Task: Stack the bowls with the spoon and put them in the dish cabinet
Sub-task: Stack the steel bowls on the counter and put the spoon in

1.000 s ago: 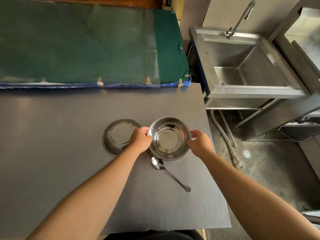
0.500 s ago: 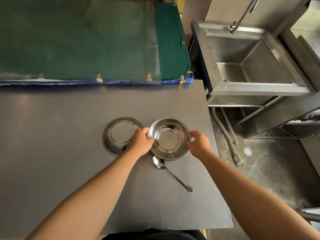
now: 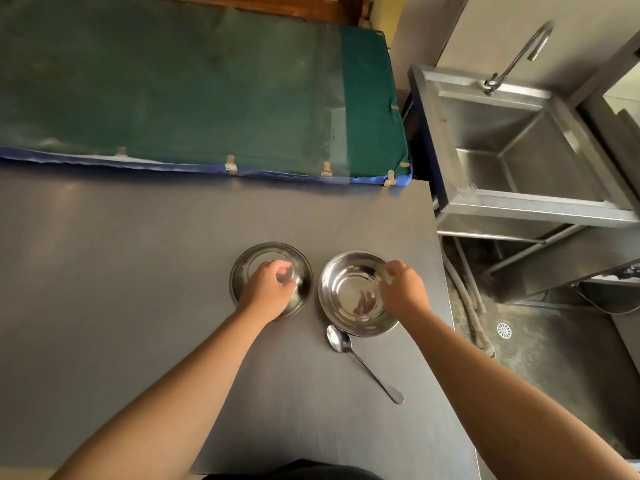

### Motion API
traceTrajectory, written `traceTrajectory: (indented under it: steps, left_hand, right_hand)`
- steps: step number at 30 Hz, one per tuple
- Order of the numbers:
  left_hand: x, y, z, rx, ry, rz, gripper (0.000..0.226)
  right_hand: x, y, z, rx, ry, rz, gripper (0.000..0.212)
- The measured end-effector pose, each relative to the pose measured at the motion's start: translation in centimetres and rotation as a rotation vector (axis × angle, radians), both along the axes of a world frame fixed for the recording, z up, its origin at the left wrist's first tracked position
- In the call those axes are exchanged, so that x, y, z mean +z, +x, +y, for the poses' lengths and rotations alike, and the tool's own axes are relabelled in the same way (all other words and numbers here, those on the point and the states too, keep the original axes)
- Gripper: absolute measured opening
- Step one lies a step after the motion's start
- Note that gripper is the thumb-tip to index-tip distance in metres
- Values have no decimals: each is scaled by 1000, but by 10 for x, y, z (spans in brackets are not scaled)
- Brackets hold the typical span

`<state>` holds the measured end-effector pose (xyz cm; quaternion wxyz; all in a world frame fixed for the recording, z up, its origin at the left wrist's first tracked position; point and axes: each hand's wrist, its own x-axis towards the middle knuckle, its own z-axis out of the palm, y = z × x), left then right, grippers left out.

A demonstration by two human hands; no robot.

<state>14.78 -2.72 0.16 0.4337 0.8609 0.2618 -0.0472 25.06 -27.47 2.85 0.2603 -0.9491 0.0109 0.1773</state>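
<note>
Two steel bowls sit side by side on the dark grey table [image 3: 121, 271]. The right bowl [image 3: 349, 292] stands upright, and my right hand [image 3: 403, 289] pinches its far right rim. My left hand [image 3: 268, 289] lies over the left bowl [image 3: 247, 263] with fingers curled on its middle, hiding much of it. A steel spoon [image 3: 363, 362] rests on the table just in front of the right bowl, bowl end towards it, handle pointing near and right. No dish cabinet is in view.
A green cloth-covered surface [image 3: 173, 91] borders the table's far edge. To the right stands a steel sink [image 3: 519, 157] with a tap [image 3: 519, 53]. Below it are hoses and a floor drain [image 3: 504, 330]. The table's right edge runs close by the right bowl.
My left hand let go of the right bowl and moved left onto the left bowl. My right hand shifted up the right bowl's rim. The view drew closer.
</note>
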Motion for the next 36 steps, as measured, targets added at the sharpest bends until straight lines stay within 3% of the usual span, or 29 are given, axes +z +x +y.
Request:
traceTrajectory:
  steps: [13, 22, 25, 27, 30, 36]
  left_hand:
    - [-10, -41, 65, 243, -23, 52, 50]
    - [-28, -39, 87, 389, -300, 209, 72]
    - [-30, -34, 89, 456, -422, 217, 73]
    - [-28, -31, 87, 495, -473, 202, 65]
    - [-30, -28, 87, 520, -494, 171, 14]
    - [-25, -29, 93, 525, -549, 190, 20]
  right_hand:
    - [3, 8, 105, 255, 68, 32, 39]
    - [-17, 23, 163, 164, 50, 255, 40]
    - [-25, 29, 176, 169, -26, 316, 15]
    - [-30, 31, 181, 177, -87, 343, 21]
    - [-38, 38, 188, 123, -107, 395, 19]
    - [-44, 39, 202, -16, -66, 521, 33]
